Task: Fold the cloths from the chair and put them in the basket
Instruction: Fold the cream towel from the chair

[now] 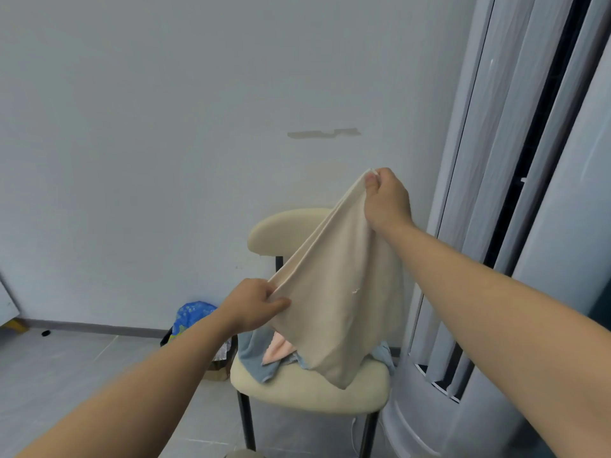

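A: A pale grey wall (165,127) behind, a tiled floor (82,375), and the cream chair (310,391) in the lower middle of the frame. Where's the cloth?

B: The beige cloth (337,309) is lifted above the seat, its lowest tip hanging just over the cushion. The right hand (386,200), higher and right of centre, pinches one corner. The left hand (254,307), lower and near the centre, has fingers and thumb closed on a bunched part of the edge. Neither hand is free.

A: How to fold it well?

B: The stretch between the hands looks gathered, not flat. I'd slide the left hand along to the true corner and raise it level with the right. Let the cloth hang smooth, then bring corner to corner.

A: Room to move?

B: Plenty toward the left of the frame. At the right, the grey column (496,226) stands close beside the chair, so swing leftward. A blue cloth (254,358) and a pink cloth (277,350) lie on the seat beneath, so lift clear to avoid dragging them. A blue bag (193,314) sits on the floor by the wall. The basket isn't in view.
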